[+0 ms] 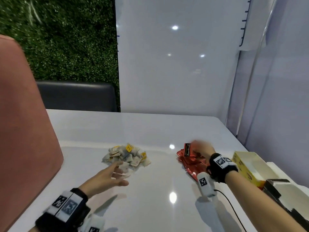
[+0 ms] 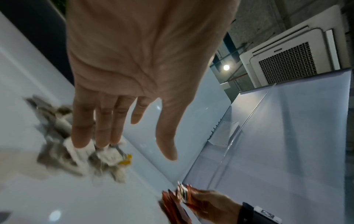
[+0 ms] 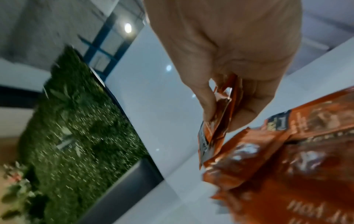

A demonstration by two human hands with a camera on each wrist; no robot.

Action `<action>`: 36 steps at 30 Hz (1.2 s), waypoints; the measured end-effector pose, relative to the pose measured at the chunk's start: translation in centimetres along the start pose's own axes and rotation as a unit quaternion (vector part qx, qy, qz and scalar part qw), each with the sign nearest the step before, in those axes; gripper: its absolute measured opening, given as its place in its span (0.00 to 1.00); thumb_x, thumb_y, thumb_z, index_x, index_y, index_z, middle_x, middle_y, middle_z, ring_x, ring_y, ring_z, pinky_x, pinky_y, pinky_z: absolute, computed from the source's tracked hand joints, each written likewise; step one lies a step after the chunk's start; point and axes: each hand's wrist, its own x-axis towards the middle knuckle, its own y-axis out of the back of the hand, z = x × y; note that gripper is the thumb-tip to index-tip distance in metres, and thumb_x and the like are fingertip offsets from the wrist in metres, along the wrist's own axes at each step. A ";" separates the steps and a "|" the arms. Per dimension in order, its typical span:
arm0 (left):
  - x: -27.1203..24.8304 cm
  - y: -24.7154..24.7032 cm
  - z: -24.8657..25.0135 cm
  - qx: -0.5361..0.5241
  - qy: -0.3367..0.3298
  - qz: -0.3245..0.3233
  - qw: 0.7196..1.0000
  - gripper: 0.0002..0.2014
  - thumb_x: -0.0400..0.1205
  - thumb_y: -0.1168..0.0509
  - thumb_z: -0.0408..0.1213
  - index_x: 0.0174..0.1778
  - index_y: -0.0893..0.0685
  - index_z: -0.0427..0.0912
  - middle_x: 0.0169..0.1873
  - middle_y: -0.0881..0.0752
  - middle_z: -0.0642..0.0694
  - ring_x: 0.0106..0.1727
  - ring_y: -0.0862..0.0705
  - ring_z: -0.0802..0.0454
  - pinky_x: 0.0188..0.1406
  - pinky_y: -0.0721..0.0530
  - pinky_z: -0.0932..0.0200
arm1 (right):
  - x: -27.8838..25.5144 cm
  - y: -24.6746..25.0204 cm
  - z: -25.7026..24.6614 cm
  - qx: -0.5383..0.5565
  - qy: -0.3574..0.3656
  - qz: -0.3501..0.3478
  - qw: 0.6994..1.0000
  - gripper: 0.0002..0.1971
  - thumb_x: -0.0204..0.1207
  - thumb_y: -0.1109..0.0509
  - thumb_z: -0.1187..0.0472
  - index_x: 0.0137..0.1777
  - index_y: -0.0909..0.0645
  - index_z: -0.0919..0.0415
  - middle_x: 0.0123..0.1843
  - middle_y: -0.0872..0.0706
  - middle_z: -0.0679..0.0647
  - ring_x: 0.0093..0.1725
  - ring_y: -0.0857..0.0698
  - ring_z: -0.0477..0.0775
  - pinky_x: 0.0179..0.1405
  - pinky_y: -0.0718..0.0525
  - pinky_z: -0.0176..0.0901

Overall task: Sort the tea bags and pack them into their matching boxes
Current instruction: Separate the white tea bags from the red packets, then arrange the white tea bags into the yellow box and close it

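Observation:
A heap of white paper tea bags (image 1: 126, 157) with yellow tags lies mid-table. My left hand (image 1: 115, 173) hovers at its near edge, fingers straight and spread, holding nothing; its fingertips (image 2: 80, 142) sit over the heap (image 2: 76, 153). A pile of red foil sachets (image 1: 192, 163) lies to the right. My right hand (image 1: 199, 150) pinches a few red sachets (image 3: 216, 115) upright above that pile (image 3: 287, 166). An open yellow box (image 1: 245, 164) stands at the far right.
The glossy white table (image 1: 150, 131) meets a white wall panel behind. A pink chair back (image 1: 21, 131) rises at the left. A dark box (image 1: 275, 186) sits near the right edge. A cable (image 1: 234, 210) runs under my right forearm.

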 end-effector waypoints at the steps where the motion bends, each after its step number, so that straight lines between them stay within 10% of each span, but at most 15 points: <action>1: 0.0 0.9 0.5 0.021 -0.010 -0.009 1.000 0.45 0.61 0.23 0.57 0.71 0.38 0.62 0.63 0.23 0.56 0.65 0.22 0.59 0.60 0.22 0.67 | 0.4 -0.2 -0.1 -0.045 0.002 0.002 0.999 0.14 0.70 0.25 0.63 0.53 0.20 0.66 0.55 0.14 0.67 0.48 0.18 0.59 0.48 0.20 0.45; 4: 1.2 3.9 1.4 0.106 -0.011 -0.040 0.993 0.54 0.54 0.23 0.64 0.71 0.49 0.65 0.67 0.31 0.57 0.70 0.32 0.58 0.57 0.29 0.75 | 0.8 -0.3 -0.4 -0.164 0.000 -0.040 0.986 0.19 0.73 0.27 0.56 0.58 0.21 0.69 0.52 0.17 0.61 0.48 0.21 0.57 0.44 0.29 0.40; 7: 4.1 6.5 0.1 0.216 0.070 -0.029 0.974 0.66 0.59 0.23 0.63 0.82 0.62 0.52 0.80 0.43 0.39 0.80 0.39 0.45 0.74 0.35 0.54 | 0.5 -0.7 -1.0 -0.305 0.007 -0.017 0.952 0.26 0.70 0.32 0.45 0.58 0.21 0.67 0.58 0.17 0.65 0.59 0.21 0.65 0.52 0.26 0.44; 11: 7.5 7.8 -1.7 0.300 0.128 -0.015 0.945 0.70 0.62 0.23 0.61 0.78 0.75 0.48 0.80 0.47 0.32 0.80 0.43 0.35 0.75 0.35 0.41 | -0.7 -2.4 -3.1 -0.358 0.161 0.008 0.920 0.24 0.76 0.31 0.55 0.69 0.27 0.66 0.68 0.25 0.65 0.70 0.32 0.65 0.69 0.31 0.53; 16: 11.2 7.3 -2.2 0.325 0.117 -0.027 0.938 0.76 0.56 0.19 0.59 0.73 0.82 0.52 0.81 0.61 0.30 0.82 0.52 0.33 0.78 0.40 0.36 | -1.6 -9.1 -8.3 -0.307 0.251 -0.200 0.896 0.35 0.72 0.25 0.56 0.76 0.36 0.60 0.72 0.28 0.64 0.72 0.30 0.63 0.71 0.30 0.54; 24: 13.8 5.0 -3.5 0.396 0.047 -0.034 0.916 0.63 0.60 0.20 0.51 0.82 0.57 0.56 0.81 0.40 0.50 0.78 0.32 0.45 0.73 0.30 0.52 | -2.7 -20.4 -12.2 -0.351 0.238 -0.315 0.849 0.57 0.54 0.17 0.46 0.78 0.51 0.41 0.72 0.31 0.61 0.70 0.25 0.68 0.64 0.21 0.65; 36: 9.6 1.9 -1.4 0.381 0.050 -0.068 0.921 0.58 0.50 0.25 0.61 0.77 0.45 0.64 0.75 0.29 0.55 0.70 0.24 0.45 0.70 0.25 0.44 | -8.0 -18.3 -10.8 -0.387 0.265 -0.302 0.830 0.47 0.64 0.19 0.57 0.78 0.42 0.62 0.74 0.32 0.65 0.72 0.28 0.66 0.69 0.26 0.54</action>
